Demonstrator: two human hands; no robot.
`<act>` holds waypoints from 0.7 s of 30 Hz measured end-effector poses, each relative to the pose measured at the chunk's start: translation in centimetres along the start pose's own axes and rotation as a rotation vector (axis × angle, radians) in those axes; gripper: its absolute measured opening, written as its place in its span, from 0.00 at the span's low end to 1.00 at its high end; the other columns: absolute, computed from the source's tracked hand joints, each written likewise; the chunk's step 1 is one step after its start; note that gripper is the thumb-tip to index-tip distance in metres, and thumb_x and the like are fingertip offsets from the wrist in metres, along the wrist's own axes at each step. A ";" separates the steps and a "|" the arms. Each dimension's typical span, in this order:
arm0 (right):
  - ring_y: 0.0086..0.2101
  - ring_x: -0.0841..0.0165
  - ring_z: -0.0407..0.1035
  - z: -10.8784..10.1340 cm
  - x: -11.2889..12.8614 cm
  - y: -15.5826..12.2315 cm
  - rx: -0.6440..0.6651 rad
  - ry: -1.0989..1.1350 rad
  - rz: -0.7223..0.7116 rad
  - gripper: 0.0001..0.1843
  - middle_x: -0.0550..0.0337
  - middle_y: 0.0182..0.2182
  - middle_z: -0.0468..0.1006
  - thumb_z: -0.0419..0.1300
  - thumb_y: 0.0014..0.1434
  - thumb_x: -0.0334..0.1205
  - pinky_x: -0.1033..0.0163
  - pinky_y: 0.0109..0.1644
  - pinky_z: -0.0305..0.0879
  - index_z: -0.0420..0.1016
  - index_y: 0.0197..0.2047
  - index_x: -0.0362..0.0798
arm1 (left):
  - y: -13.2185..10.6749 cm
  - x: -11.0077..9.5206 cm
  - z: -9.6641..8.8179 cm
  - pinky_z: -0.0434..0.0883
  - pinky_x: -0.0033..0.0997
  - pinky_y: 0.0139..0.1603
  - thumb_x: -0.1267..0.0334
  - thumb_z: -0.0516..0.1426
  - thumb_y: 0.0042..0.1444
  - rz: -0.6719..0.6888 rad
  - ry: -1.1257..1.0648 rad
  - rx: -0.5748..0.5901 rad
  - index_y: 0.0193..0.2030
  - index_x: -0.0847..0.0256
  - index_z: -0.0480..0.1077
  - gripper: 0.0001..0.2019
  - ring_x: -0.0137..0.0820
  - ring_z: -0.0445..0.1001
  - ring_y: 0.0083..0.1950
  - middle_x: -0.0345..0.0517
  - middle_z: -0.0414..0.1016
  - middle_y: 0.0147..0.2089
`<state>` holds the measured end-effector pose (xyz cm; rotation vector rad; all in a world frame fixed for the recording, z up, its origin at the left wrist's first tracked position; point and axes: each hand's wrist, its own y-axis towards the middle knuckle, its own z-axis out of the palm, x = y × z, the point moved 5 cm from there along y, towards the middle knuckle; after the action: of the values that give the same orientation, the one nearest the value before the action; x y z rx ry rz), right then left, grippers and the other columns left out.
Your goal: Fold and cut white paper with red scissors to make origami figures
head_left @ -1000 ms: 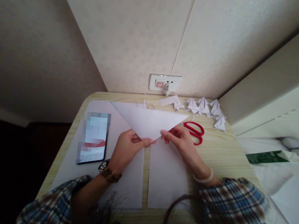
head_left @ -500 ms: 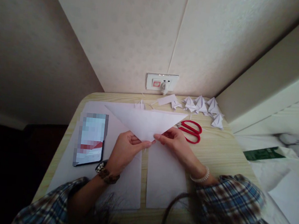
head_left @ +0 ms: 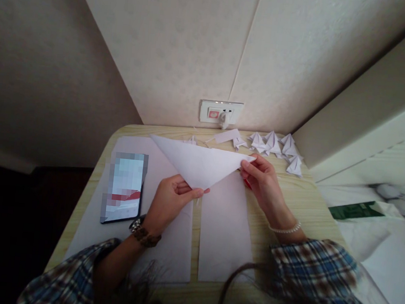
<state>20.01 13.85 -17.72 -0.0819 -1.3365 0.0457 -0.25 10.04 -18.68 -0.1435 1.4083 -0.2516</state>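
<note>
A white sheet folded into a triangle (head_left: 197, 163) is held above the wooden table (head_left: 291, 199). My left hand (head_left: 171, 201) pinches the triangle's near point, fingers closed on the paper. My right hand (head_left: 262, 179) pinches the triangle's right corner, and it covers most of the red scissors (head_left: 246, 183) lying beneath it. Two flat white sheets (head_left: 225, 230) lie side by side under my hands.
A phone (head_left: 124, 187) lies on the left sheet. Several small folded paper pieces (head_left: 278, 147) sit at the back right near a wall socket (head_left: 221, 112). A bed with a green item (head_left: 354, 210) and loose paper is on the right.
My right hand slid from the triangle's near point out along its edge to the right corner, now covering the scissors. My left hand kept its pinch on the near point.
</note>
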 end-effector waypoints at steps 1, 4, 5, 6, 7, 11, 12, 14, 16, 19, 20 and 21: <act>0.19 0.76 0.53 0.2 0.1 -0.1 0.008 0.009 -0.013 0.13 0.69 0.17 0.64 0.67 0.49 0.40 0.67 0.21 0.40 0.65 0.25 0.48 | 0.0 0.0 -0.1 0.78 0.31 0.43 0.69 0.68 0.41 0.008 -0.001 -0.006 0.33 0.64 0.77 0.10 0.37 0.82 0.39 0.46 0.84 0.35; 0.21 0.75 0.56 0.5 0.3 -0.2 0.041 0.034 -0.039 0.10 0.69 0.19 0.64 0.67 0.50 0.40 0.67 0.21 0.43 0.68 0.27 0.49 | 0.2 0.1 -0.3 0.78 0.32 0.42 0.67 0.68 0.42 0.029 0.009 -0.018 0.34 0.63 0.77 0.10 0.37 0.82 0.38 0.46 0.84 0.34; 0.21 0.75 0.56 0.6 0.4 -0.2 0.054 0.039 -0.044 0.10 0.69 0.20 0.64 0.67 0.50 0.39 0.68 0.21 0.44 0.68 0.28 0.49 | 0.2 0.1 -0.4 0.78 0.33 0.42 0.67 0.67 0.42 0.038 0.016 -0.023 0.34 0.64 0.77 0.10 0.38 0.82 0.38 0.46 0.84 0.34; 0.21 0.75 0.57 0.7 0.5 -0.2 0.066 0.044 -0.050 0.09 0.69 0.20 0.64 0.67 0.49 0.39 0.68 0.22 0.45 0.69 0.28 0.49 | 0.2 0.1 -0.5 0.77 0.35 0.43 0.66 0.67 0.42 0.049 0.025 -0.030 0.34 0.64 0.78 0.10 0.39 0.82 0.39 0.47 0.84 0.35; 0.21 0.76 0.57 0.8 0.5 -0.2 0.078 0.048 -0.056 0.09 0.69 0.20 0.64 0.67 0.49 0.39 0.68 0.22 0.47 0.69 0.28 0.49 | 0.3 0.0 -0.6 0.77 0.36 0.44 0.66 0.67 0.42 0.065 0.035 -0.040 0.34 0.64 0.78 0.10 0.39 0.82 0.39 0.48 0.84 0.35; 0.20 0.75 0.56 0.8 0.6 -0.3 0.125 0.061 -0.074 0.06 0.70 0.18 0.63 0.66 0.49 0.39 0.68 0.25 0.52 0.71 0.28 0.50 | 0.3 -0.9 -1.1 0.73 0.40 0.52 0.64 0.66 0.43 0.176 0.065 -0.080 0.31 0.62 0.79 0.07 0.41 0.80 0.46 0.48 0.83 0.40; 0.21 0.75 0.57 0.9 0.6 -0.4 0.138 0.062 -0.071 0.05 0.69 0.18 0.64 0.65 0.49 0.38 0.68 0.25 0.54 0.72 0.29 0.50 | 0.2 -1.3 -1.2 0.71 0.39 0.54 0.64 0.65 0.43 0.207 0.069 -0.080 0.29 0.61 0.79 0.05 0.40 0.79 0.48 0.48 0.83 0.42; 0.22 0.74 0.60 1.0 0.6 -0.5 0.162 0.062 -0.057 0.04 0.67 0.20 0.67 0.65 0.48 0.38 0.67 0.27 0.56 0.74 0.29 0.50 | 0.0 -1.8 -1.3 0.70 0.37 0.55 0.67 0.63 0.45 0.255 0.082 -0.072 0.28 0.59 0.79 0.03 0.39 0.77 0.51 0.46 0.82 0.46; 0.23 0.73 0.61 1.1 0.7 -0.7 0.181 0.064 -0.045 0.04 0.66 0.21 0.69 0.64 0.47 0.39 0.67 0.28 0.58 0.74 0.28 0.50 | -0.3 -2.1 -1.4 0.70 0.35 0.53 0.70 0.59 0.48 0.282 0.106 -0.070 0.27 0.57 0.79 0.07 0.37 0.76 0.51 0.44 0.81 0.47; 0.24 0.71 0.63 1.2 1.1 -0.8 0.197 0.066 -0.044 0.06 0.64 0.22 0.69 0.64 0.47 0.42 0.66 0.29 0.61 0.74 0.26 0.49 | -0.5 -2.3 -1.4 0.71 0.31 0.48 0.72 0.56 0.51 0.323 0.161 -0.070 0.28 0.57 0.80 0.11 0.35 0.78 0.46 0.42 0.83 0.42; 0.25 0.70 0.65 1.2 1.4 -0.9 0.202 0.067 -0.047 0.08 0.63 0.23 0.70 0.63 0.49 0.45 0.65 0.30 0.62 0.74 0.28 0.50 | -0.6 -2.4 -1.3 0.71 0.30 0.46 0.72 0.56 0.51 0.342 0.179 -0.073 0.29 0.56 0.80 0.11 0.34 0.78 0.45 0.42 0.83 0.39; 0.26 0.69 0.66 1.3 1.6 -0.9 0.211 0.067 -0.050 0.11 0.63 0.24 0.71 0.61 0.51 0.49 0.65 0.32 0.64 0.75 0.30 0.50 | -0.7 -2.6 -1.3 0.71 0.29 0.46 0.73 0.56 0.51 0.365 0.194 -0.079 0.29 0.56 0.80 0.12 0.34 0.78 0.43 0.41 0.83 0.37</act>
<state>19.14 13.10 -15.78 0.1274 -1.2590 0.1403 -1.93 10.07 -16.20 0.0761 1.6083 0.0949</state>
